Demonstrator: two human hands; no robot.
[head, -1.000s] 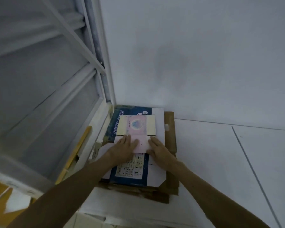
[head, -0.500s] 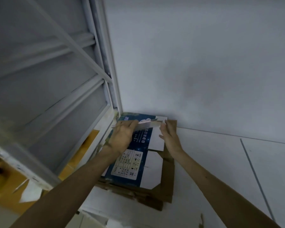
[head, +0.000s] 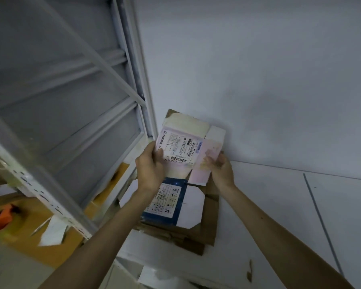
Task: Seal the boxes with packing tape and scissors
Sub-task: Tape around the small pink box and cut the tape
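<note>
Head view | left grip (head: 149, 164) and right grip (head: 221, 171) curl round opposite sides of flattened pink box (head: 181, 151) | held clear of carton stack (head: 193, 206), probably for unfolding.

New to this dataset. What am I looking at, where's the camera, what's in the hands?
No machine here: these are a person's two bare arms, filmed by one wide-angle camera worn on the head, looking forward and down. The left hand and right hand grip a flattened pink carton with a shipping label, above a stack: a blue carton on brown cardboard. The stack lies on a white surface between a wall and a grey metal rack. No tape or scissors show.
</note>
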